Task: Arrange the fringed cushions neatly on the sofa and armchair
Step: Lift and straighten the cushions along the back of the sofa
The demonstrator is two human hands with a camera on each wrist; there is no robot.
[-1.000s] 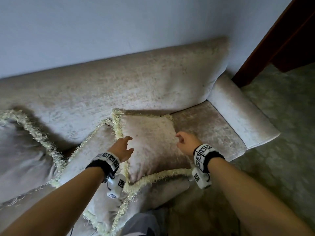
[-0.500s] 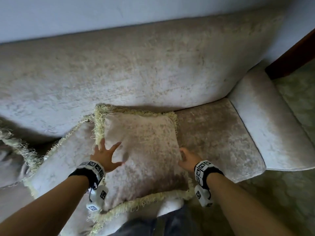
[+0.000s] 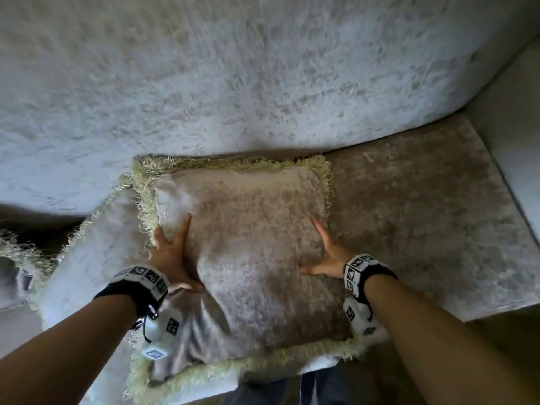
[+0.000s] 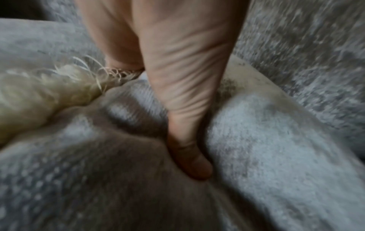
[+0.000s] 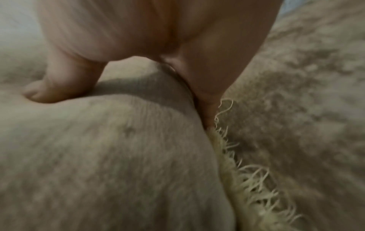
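Since half a second ago both hands have spread wider and pressed flat onto one square, velvety fringed cushion point(image 3: 257, 252), now squared against the backrest point(image 3: 263, 83). The left hand point(image 3: 172, 252) lies open-fingered on its left edge, thumb dug into the plush. Left of that hand a second cushion point(image 3: 96, 244) lies partly beneath. The right hand point(image 3: 327, 252) is open on the right edge, with bare sofa seat point(image 3: 423, 217) beyond. Two hands, at least two cushions, straw-coloured fringes.
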